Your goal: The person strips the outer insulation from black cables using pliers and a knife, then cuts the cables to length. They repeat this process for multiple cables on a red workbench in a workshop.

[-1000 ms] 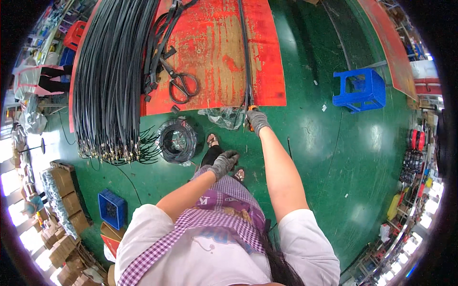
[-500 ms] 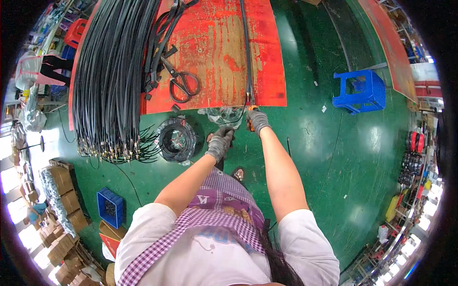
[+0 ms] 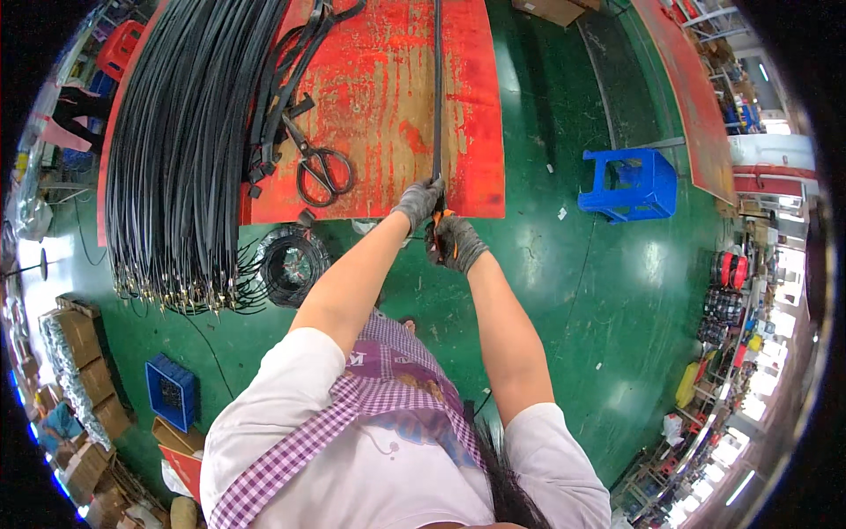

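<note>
A long black strip (image 3: pixel 438 97) runs toward me along the right part of a worn red table (image 3: pixel 379 62). At its near end, by the table's front edge, my gloved left hand (image 3: pixel 421 204) is closed on the strip. Just right of it and a little nearer, my gloved right hand (image 3: pixel 458 243) is closed round an orange-handled hand tool (image 3: pixel 442 215). The tool's jaws are hidden between the hands, so its exact kind does not show. Black-handled scissors (image 3: pixel 324 174) lie on the table left of my hands.
A thick bundle of black strips (image 3: pixel 181 150) with thin cable ends hangs over the table's left front edge. Below it is a black cable coil (image 3: pixel 293 267). A blue stool (image 3: pixel 630 185) stands on the green floor at right, a blue crate (image 3: pixel 171 392) at lower left.
My left hand has moved forward from below the table edge onto the strip's end. My right hand, with the tool, has dropped back slightly toward me. The whole view has shifted a little.
</note>
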### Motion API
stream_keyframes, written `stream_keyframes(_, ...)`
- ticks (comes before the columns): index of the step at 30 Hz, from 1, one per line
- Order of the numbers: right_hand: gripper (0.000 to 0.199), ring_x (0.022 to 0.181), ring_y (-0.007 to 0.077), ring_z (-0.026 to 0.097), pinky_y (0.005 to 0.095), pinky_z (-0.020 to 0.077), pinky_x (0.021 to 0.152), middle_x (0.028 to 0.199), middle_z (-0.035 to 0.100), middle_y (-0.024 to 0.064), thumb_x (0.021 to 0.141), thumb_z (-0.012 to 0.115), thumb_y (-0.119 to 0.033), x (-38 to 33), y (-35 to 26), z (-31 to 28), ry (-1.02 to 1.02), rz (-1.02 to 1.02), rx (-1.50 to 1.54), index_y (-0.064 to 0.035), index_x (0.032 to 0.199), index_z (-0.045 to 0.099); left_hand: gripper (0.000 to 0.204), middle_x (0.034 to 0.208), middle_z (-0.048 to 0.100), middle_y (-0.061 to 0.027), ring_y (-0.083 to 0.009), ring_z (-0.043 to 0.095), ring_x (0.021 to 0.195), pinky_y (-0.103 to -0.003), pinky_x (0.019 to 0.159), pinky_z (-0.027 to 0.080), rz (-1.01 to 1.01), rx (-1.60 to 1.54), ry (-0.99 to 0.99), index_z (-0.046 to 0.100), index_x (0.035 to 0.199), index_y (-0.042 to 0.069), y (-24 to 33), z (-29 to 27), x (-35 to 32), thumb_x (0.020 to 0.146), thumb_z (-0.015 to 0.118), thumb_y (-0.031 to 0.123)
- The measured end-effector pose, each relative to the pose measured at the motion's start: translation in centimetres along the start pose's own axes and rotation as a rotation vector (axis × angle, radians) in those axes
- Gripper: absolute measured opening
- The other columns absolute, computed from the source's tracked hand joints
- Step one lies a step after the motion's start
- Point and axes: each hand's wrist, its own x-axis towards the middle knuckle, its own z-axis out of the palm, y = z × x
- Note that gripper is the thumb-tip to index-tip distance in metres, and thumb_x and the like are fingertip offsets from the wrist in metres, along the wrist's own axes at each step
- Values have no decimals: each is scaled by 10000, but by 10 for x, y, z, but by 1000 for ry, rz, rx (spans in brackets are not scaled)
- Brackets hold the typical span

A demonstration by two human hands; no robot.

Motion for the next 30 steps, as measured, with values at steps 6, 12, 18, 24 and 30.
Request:
stream_keyframes(6,178,449,214,476,317,406,417,546,482,74,687,498,-224,40,-24,-22,536,-294,-815,-52,639,499,257,745,546,-58,-133,481,639,-262,619,404,9,131,-99,516,949,49,-14,-7,3,833,414,254)
stream_keyframes(12,83,414,213,452,345,366,366,534,478,86,670,447,-149,-8,-87,89,248,-323,-495,-69,659,467,232,690,501,-17,-135,472,634,-252,613,403,-36,-493,-96,490,954,66,63,-49,-17,843,389,244)
stream_keyframes(18,135,524,205,472,333,394,444,631,491,72,636,440,-125,-6,-93,107,24,-36,-197,-59,753,454,234,765,544,-44,-139,506,685,-269,617,414,280,-524,-69,512,895,71,48,-68,33,839,391,263)
stream_keyframes(24,139,540,213,491,344,409,438,635,496,74,694,449,-193,9,-110,91,129,-149,-332,-66,747,467,317,683,544,-81,-181,509,629,-300,575,415,63,137,69,527,896,52,77,-71,41,820,410,336)
stream_keyframes(30,195,534,221,527,378,445,456,646,536,84,728,474,-277,81,-169,48,438,-181,-1185,-88,767,501,339,688,539,-54,-142,491,588,-275,523,397,67,190,104,516,911,49,82,-51,40,826,379,348)
